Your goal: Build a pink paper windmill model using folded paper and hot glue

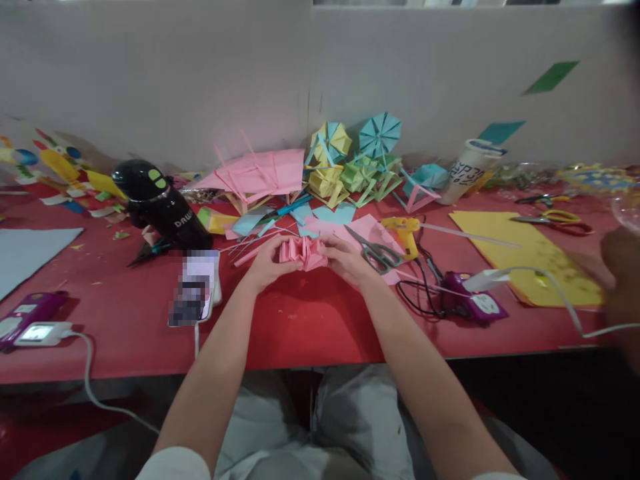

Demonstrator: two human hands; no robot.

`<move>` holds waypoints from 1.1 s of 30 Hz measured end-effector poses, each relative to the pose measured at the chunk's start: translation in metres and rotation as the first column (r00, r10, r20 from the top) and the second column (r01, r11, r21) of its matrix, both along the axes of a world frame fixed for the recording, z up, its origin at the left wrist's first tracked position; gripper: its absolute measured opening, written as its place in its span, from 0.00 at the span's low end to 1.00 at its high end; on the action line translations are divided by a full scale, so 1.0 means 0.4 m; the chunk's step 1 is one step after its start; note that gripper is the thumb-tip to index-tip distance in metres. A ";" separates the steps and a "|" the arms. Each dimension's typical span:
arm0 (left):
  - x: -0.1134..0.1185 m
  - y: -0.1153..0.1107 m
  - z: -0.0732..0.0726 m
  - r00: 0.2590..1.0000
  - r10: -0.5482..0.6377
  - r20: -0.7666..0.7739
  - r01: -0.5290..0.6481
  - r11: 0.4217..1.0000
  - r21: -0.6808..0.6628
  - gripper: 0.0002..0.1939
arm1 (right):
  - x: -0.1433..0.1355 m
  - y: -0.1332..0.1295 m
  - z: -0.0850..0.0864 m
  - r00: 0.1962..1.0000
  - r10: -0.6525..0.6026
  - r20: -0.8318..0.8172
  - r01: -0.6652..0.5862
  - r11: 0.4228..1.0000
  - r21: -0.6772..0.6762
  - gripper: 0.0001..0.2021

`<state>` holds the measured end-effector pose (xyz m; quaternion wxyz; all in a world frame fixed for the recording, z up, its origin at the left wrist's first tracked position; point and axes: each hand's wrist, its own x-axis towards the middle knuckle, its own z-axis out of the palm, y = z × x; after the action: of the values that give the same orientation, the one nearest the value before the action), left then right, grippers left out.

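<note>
Between my two hands is a pink pleated paper piece (pixel 303 253), folded like an accordion and held just above the red table (pixel 305 320). My left hand (pixel 270 261) grips its left end, and my right hand (pixel 346 257) closes on its right end. Green-handled scissors (pixel 381 256) lie beside my right hand on pink paper sheets (pixel 370 230). Thin pink paper strips (pixel 250 252) lie by my left hand. Behind stand folded paper models: a yellow one (pixel 327 185), a green one (pixel 361 172) and a blue fan wheel (pixel 381 135).
A yellow glue gun (pixel 406 233) and a purple power strip (pixel 475 303) with cables sit at right, near yellow paper (pixel 530 267) and more scissors (pixel 555 219). At left are a phone (pixel 197 287) and a black bottle (pixel 163 207). A white cup (pixel 470 172) stands at the back.
</note>
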<state>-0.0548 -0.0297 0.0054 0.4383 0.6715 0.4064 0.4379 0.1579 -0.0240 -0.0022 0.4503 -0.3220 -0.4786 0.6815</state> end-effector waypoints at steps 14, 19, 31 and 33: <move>0.011 -0.011 0.015 0.982 -0.033 -0.183 0.058 0.989 0.134 0.28 | -0.008 -0.003 -0.013 0.978 -0.111 0.179 0.085 0.986 0.146 0.18; 0.019 -0.019 0.017 0.984 -0.013 -0.176 0.038 0.989 0.140 0.34 | -0.007 -0.006 -0.008 0.969 -0.106 0.224 0.071 0.985 0.158 0.19; 0.020 -0.022 0.015 0.982 -0.032 -0.186 0.061 0.986 0.157 0.26 | -0.006 -0.003 -0.014 0.981 -0.080 0.177 0.055 0.988 0.145 0.18; 0.020 -0.022 0.016 0.983 -0.038 -0.177 0.065 0.987 0.149 0.26 | -0.005 -0.001 -0.016 0.982 -0.080 0.169 0.057 0.989 0.139 0.17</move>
<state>-0.0468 -0.0384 0.0119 0.3591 0.7495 0.3902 0.3963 0.1558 -0.0242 -0.0087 0.4505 -0.3659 -0.5494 0.6011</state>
